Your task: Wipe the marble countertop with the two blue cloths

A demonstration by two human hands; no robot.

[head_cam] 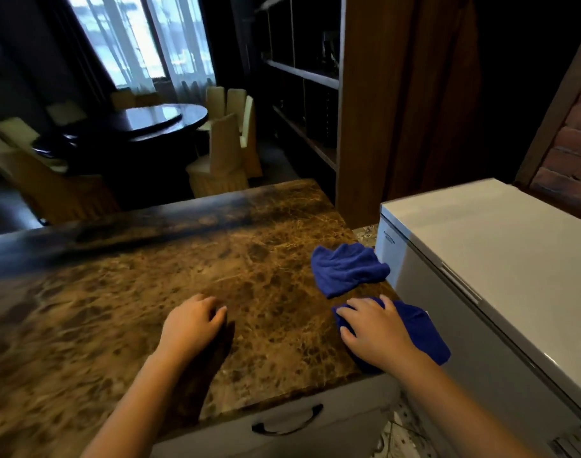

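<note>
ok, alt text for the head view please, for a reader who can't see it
A person's right hand presses flat on a blue cloth at the right edge of a brown marble countertop; the left hand rests bare on the stone. A second blue cloth lies untouched just beyond, beside a white chest freezer.

blue cloths [348, 272], brown veined marble countertop [183, 276]

Single head-worn wide-angle view: looks forward and steeply down from standing height, close over the near right corner of the marble tabletop [190, 269]; dining room [133, 127] beyond, edges curved.
</note>
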